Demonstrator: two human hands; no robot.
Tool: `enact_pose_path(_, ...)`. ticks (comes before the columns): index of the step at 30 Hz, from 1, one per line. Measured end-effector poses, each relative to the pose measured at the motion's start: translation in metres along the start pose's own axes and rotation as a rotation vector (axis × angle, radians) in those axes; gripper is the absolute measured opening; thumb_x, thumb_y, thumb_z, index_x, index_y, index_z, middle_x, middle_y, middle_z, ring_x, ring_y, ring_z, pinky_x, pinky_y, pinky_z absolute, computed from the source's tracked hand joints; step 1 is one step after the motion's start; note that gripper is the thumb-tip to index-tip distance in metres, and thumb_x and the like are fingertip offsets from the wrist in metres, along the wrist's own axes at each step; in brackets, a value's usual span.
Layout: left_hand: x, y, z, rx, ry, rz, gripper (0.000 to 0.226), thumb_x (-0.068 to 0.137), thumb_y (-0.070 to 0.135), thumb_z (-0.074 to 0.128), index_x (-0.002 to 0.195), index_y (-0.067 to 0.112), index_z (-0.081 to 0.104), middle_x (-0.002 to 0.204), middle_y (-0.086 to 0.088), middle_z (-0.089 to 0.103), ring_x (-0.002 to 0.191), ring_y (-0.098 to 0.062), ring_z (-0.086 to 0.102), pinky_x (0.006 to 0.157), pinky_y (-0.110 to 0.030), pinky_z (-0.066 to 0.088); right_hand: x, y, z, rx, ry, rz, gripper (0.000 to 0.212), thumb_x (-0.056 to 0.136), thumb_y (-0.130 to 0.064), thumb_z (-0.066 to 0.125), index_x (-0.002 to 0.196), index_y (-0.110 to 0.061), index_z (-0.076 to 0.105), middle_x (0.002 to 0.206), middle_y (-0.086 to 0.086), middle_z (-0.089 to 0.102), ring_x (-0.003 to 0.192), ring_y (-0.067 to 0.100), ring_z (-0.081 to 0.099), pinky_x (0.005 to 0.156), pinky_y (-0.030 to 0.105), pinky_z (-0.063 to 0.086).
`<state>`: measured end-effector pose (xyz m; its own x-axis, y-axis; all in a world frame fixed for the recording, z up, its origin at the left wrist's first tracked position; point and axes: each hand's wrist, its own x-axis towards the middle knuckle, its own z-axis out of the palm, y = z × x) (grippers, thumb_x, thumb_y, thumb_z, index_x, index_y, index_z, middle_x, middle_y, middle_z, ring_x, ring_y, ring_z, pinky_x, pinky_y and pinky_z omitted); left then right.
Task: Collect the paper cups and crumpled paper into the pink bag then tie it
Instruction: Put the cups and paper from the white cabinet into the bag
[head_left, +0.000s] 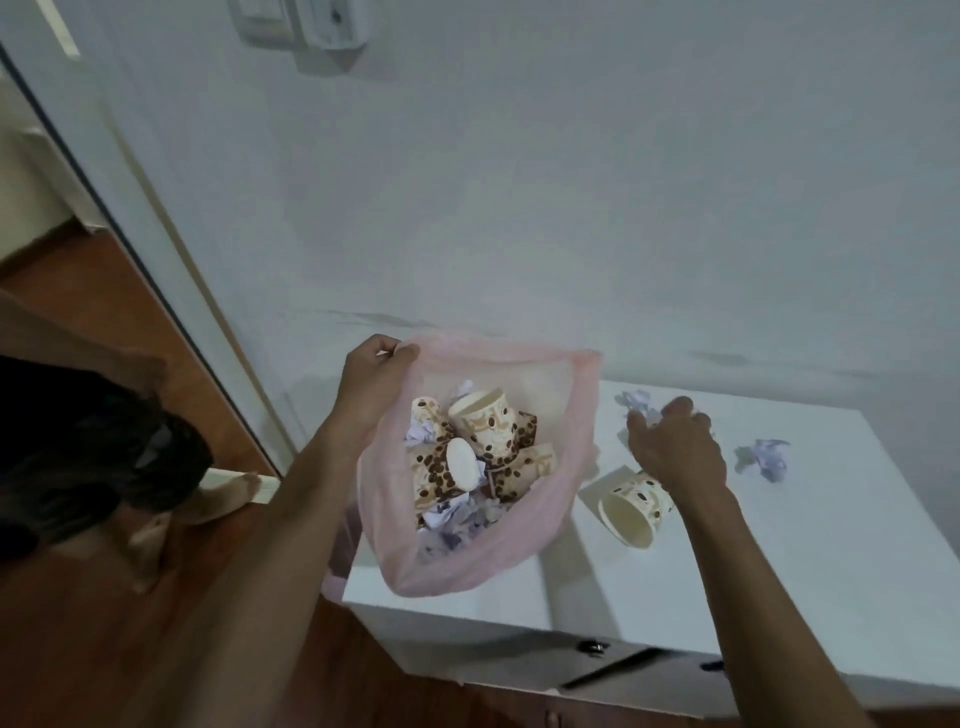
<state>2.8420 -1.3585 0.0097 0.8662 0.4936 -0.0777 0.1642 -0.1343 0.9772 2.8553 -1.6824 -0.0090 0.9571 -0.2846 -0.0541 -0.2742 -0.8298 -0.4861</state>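
Reaching: right hand (675, 447) fingers spread, holding nothing, over paper wad (636, 402) at table (779, 571) back
Left hand (376, 379): pinching pink bag (584, 415) rim, mouth held wide
Wad: light, soft; grab whole
Cup (631, 506): on its side just under right wrist; thin, crushable, take by wall
Second wad (763, 457): right of hand

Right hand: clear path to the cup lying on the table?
Probably yes. The right hand hovers just behind the tipped paper cup, with bare table around it. The left hand is busy holding the pink bag open.
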Motion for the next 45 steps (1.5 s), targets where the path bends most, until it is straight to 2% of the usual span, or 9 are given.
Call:
enact_pose_path(7, 0.002, 0.009, -0.018, 0.007, 0.006, 0.081, 0.011, 0.086, 0.024, 0.064, 0.082, 0.015, 0.059, 0.074, 0.005, 0.056, 0.065, -0.008, 0.049, 0.059, -0.023, 0.039, -0.030, 0.048, 0.041, -0.088, -0.213, 0.371, 0.088, 0.084, -0.065, 0.055, 0.148, -0.013, 0.022, 0.138, 0.029, 0.037, 0.116, 0.048, 0.051, 0.095, 0.053, 0.048)
enact_pose_path(13, 0.005, 0.017, -0.030, 0.026, -0.001, 0.095, 0.013, 0.086, 0.023, 0.065, 0.077, 0.018, 0.057, 0.074, 0.006, 0.059, 0.063, -0.008, 0.051, 0.055, -0.024, 0.039, -0.046, 0.047, 0.030, 0.185, -0.113, 0.374, 0.076, 0.083, -0.044, 0.066, 0.140, -0.007, 0.031, 0.122, 0.025, 0.057, 0.070, 0.031, 0.059, 0.078, 0.048, 0.059)
enact_pose_path(16, 0.007, 0.021, -0.031, 0.024, -0.030, 0.088, 0.012, 0.086, 0.023, 0.065, 0.077, 0.017, 0.058, 0.073, 0.005, 0.059, 0.061, -0.010, 0.052, 0.052, -0.023, 0.041, -0.046, 0.030, -0.001, 0.284, 0.105, 0.242, 0.072, 0.081, -0.047, 0.068, 0.133, -0.007, 0.038, 0.121, 0.021, 0.061, 0.099, 0.038, 0.064, 0.091, 0.043, 0.050)
enact_pose_path(19, 0.008, 0.024, -0.031, 0.020, -0.034, 0.090, 0.015, 0.085, 0.023, 0.065, 0.073, 0.019, 0.056, 0.067, 0.006, 0.057, 0.056, -0.008, 0.050, 0.042, -0.017, 0.038, -0.056, -0.014, -0.041, 0.486, 0.247, 0.009, 0.058, 0.070, -0.052, 0.069, 0.114, -0.024, 0.044, 0.102, -0.001, 0.061, 0.090, 0.017, 0.063, 0.070, 0.028, 0.043)
enact_pose_path(26, 0.011, 0.027, -0.030, 0.019, -0.055, 0.074, 0.020, 0.086, 0.022, 0.066, 0.070, 0.020, 0.054, 0.061, 0.004, 0.054, 0.043, -0.002, 0.047, 0.035, -0.013, 0.035, -0.086, -0.123, -0.025, 0.326, -0.203, -0.471, 0.055, 0.067, -0.042, 0.080, 0.108, -0.028, 0.045, 0.109, 0.003, 0.063, 0.070, 0.008, 0.068, 0.045, 0.022, 0.054)
enact_pose_path(32, 0.012, 0.027, -0.028, 0.013, -0.063, 0.074, 0.020, 0.085, 0.021, 0.066, 0.069, 0.019, 0.054, 0.060, 0.005, 0.053, 0.040, 0.001, 0.047, 0.035, -0.013, 0.035, -0.077, -0.142, 0.014, 0.144, -0.274, -0.640, 0.072, 0.080, -0.073, 0.055, 0.133, -0.025, 0.050, 0.135, 0.002, 0.056, 0.125, 0.021, 0.049, 0.100, 0.040, 0.045)
enact_pose_path(36, 0.012, 0.026, -0.025, 0.031, -0.073, 0.065, 0.020, 0.086, 0.024, 0.065, 0.070, 0.019, 0.054, 0.061, 0.004, 0.053, 0.046, -0.005, 0.048, 0.035, -0.014, 0.036, -0.057, -0.105, 0.009, 0.023, 0.156, -0.393, 0.066, 0.083, -0.050, 0.067, 0.136, -0.019, 0.045, 0.133, 0.012, 0.054, 0.124, 0.033, 0.046, 0.099, 0.047, 0.042)
enact_pose_path(41, 0.013, 0.028, -0.016, 0.033, -0.101, 0.074, 0.018, 0.087, 0.025, 0.065, 0.073, 0.018, 0.056, 0.061, 0.005, 0.052, 0.050, -0.008, 0.048, 0.037, -0.014, 0.036, -0.038, -0.052, 0.000, 0.138, -0.029, -0.067, 0.058, 0.079, -0.003, 0.062, 0.134, -0.006, 0.044, 0.094, 0.015, 0.061, 0.086, 0.031, 0.060, 0.069, 0.032, 0.045)
enact_pose_path(45, 0.012, 0.034, -0.006, 0.037, -0.060, 0.089, 0.018, 0.085, 0.025, 0.066, 0.071, 0.019, 0.056, 0.059, 0.006, 0.053, 0.043, -0.002, 0.047, 0.036, -0.012, 0.034, -0.023, -0.028, -0.019, 0.336, 0.186, -0.060, 0.036, 0.081, -0.005, 0.057, 0.116, -0.009, 0.058, 0.081, 0.008, 0.067, 0.082, 0.026, 0.061, 0.069, 0.024, 0.040)
